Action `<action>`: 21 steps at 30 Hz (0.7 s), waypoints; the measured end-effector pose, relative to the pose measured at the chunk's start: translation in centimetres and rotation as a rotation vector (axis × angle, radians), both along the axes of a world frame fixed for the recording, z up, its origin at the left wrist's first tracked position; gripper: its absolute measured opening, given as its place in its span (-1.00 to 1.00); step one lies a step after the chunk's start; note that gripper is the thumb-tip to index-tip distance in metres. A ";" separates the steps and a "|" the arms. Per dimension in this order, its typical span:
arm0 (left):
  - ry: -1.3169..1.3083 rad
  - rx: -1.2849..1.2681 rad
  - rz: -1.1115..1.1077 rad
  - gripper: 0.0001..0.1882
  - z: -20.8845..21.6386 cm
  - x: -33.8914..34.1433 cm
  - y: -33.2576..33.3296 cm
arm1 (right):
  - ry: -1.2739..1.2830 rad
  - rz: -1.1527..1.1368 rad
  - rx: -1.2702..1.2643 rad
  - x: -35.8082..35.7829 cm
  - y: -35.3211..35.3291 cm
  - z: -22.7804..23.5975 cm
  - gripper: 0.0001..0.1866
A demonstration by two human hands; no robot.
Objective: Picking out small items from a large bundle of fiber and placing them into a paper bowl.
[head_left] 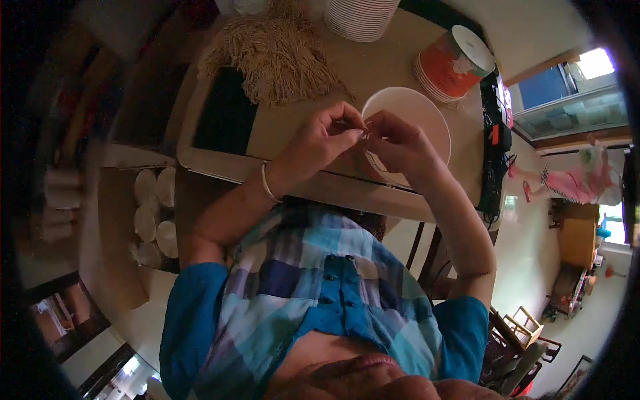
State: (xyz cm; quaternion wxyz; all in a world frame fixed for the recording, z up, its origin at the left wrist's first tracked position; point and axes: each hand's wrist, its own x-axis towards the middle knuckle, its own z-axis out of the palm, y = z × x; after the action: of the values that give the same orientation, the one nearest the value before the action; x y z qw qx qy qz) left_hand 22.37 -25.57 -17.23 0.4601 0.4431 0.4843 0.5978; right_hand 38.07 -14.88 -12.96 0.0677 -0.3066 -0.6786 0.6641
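My left hand (325, 141), with a bracelet (269, 183) on its wrist, is closed in a pinch near the table's front edge. Fingertip to fingertip with it, my right hand (405, 147) pinches too. Whatever small thing is between them is too small to make out. Just under and beyond my right hand stands a wide white paper tub (417, 110), partly hidden by that hand. Beyond my left hand a heap of tan, stringy cords (277, 60) lies on the table.
Stacked white tubs (360, 17) stand at the far edge, and orange printed tubs (450, 67) at the far right. A black strip (495, 143) runs along the table's right edge. Left of the table, a cardboard box (120, 247) holds several white rolls or cups. Another person (573, 181) is far right.
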 end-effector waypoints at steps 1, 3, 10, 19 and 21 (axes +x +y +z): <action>0.004 0.026 0.027 -0.92 -0.1 0.0 -0.1 | 0.020 0.024 0.006 -0.1 0.0 0.0 -0.84; -0.042 -0.005 0.002 -0.91 0.5 0.0 0.0 | -0.006 -0.011 0.014 0.0 0.0 -0.2 -0.85; -0.149 -0.075 -0.032 -0.91 0.9 -0.1 -0.3 | 0.004 -0.025 0.137 -0.1 -0.2 -0.9 -0.90; 0.020 -0.009 0.015 -0.93 0.4 -0.1 -0.2 | 0.023 -0.026 0.072 0.0 -0.1 -1.2 -0.91; 0.094 0.040 0.040 -0.90 -0.1 -0.3 -0.2 | 0.001 -0.022 0.085 -0.1 -0.4 -0.6 -0.91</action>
State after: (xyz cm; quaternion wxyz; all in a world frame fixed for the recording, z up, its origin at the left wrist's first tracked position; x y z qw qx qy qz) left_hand 22.04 -25.75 -17.35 0.4161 0.4700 0.5020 0.5950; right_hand 37.96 -15.26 -13.59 0.0883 -0.3106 -0.7026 0.6341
